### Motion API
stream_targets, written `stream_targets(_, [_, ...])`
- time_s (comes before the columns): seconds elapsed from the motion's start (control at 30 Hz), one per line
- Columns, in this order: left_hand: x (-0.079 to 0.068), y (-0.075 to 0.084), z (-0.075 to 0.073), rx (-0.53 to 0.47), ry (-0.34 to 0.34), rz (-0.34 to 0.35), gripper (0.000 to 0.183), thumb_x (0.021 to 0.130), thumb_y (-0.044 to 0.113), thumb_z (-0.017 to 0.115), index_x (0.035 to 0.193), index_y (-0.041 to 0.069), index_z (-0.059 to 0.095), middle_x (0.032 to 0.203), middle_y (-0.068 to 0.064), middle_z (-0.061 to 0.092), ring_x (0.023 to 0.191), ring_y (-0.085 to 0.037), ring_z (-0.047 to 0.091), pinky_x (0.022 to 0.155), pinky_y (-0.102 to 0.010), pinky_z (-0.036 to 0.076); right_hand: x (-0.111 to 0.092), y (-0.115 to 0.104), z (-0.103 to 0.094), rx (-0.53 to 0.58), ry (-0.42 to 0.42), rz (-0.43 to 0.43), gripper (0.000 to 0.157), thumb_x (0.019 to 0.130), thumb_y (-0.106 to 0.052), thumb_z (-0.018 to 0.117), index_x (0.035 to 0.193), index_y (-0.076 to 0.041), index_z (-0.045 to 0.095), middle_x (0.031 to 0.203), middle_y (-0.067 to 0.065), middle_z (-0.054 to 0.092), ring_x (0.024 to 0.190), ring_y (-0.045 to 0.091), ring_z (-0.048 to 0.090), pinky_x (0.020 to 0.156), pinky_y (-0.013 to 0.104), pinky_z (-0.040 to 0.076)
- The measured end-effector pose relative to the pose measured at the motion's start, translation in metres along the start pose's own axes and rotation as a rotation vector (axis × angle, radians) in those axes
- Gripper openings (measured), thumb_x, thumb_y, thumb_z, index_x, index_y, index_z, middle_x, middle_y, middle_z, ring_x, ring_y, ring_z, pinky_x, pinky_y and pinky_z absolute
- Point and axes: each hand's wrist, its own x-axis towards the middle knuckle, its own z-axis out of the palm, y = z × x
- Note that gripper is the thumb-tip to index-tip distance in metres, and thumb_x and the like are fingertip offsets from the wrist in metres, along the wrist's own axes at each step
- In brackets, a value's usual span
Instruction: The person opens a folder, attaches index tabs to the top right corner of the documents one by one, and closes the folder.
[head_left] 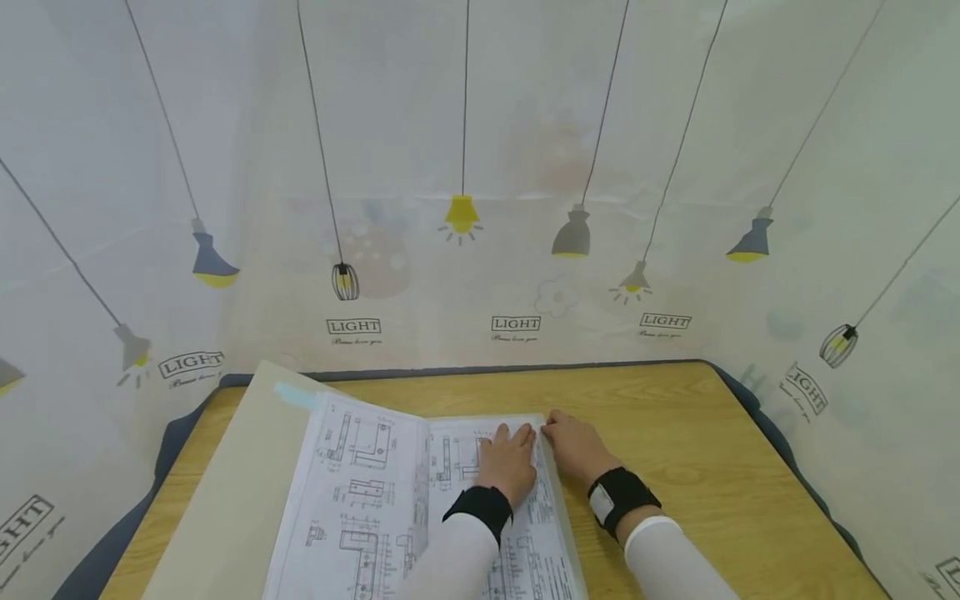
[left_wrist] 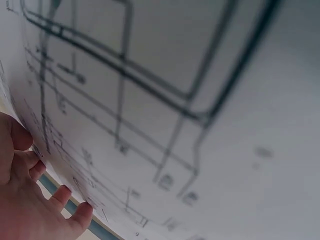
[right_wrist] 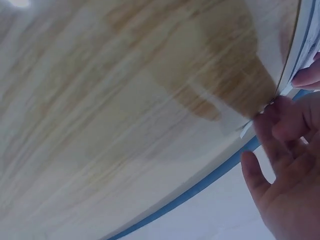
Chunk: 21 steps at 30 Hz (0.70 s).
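A beige folder (head_left: pixel 217 500) lies spread on the table, with sheets of printed technical drawings (head_left: pixel 330 508) in it. My left hand (head_left: pixel 510 467) rests on the upper part of the right-hand page, fingers stretched toward its top edge. Large in the left wrist view is the drawing page (left_wrist: pixel 150 135), the fingers along its side. At the top right corner of the sheets, my right hand (head_left: pixel 577 446) pinches the corner between thumb and fingers. In the right wrist view the right hand (right_wrist: pixel 295 155) shows its fingertips at that edge.
The wooden table (head_left: pixel 712 483) extends beyond the folder on the right and at the back. A pale blue strip (head_left: pixel 296 395) marks the folder's cover near its top. Behind and beside the table hangs a pale sheet (head_left: pixel 420 125) printed with lamps.
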Motion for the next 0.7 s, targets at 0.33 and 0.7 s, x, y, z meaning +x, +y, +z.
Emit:
stream_targets(0.33, [-0.003, -0.001, 0.001, 0.029, 0.003, 0.006, 0.054, 0.090, 0.032, 0.053, 0.142, 0.019, 0.045, 0.148, 0.009, 0.039, 0.129, -0.026, 0.038, 0.096, -0.053, 0.040, -0.013, 0.012, -0.007, -0.153, -0.027, 0.039, 0.016, 0.080, 0.003, 0.066, 0.095, 0.004, 0.068, 0.107, 0.012, 0.059, 0.087, 0.029, 0.063, 0.080, 0.038, 0.053])
stream_targets(0.7, [-0.012, -0.011, -0.012, -0.058, -0.034, 0.050, 0.057, 0.091, 0.026, 0.057, 0.141, 0.004, 0.040, 0.142, -0.009, 0.041, 0.127, -0.026, 0.042, 0.092, -0.046, 0.047, -0.011, 0.014, -0.009, -0.071, -0.039, 0.080, 0.015, 0.086, 0.004, 0.058, 0.096, 0.004, 0.069, 0.103, 0.011, 0.057, 0.085, 0.025, 0.061, 0.077, 0.037, 0.053])
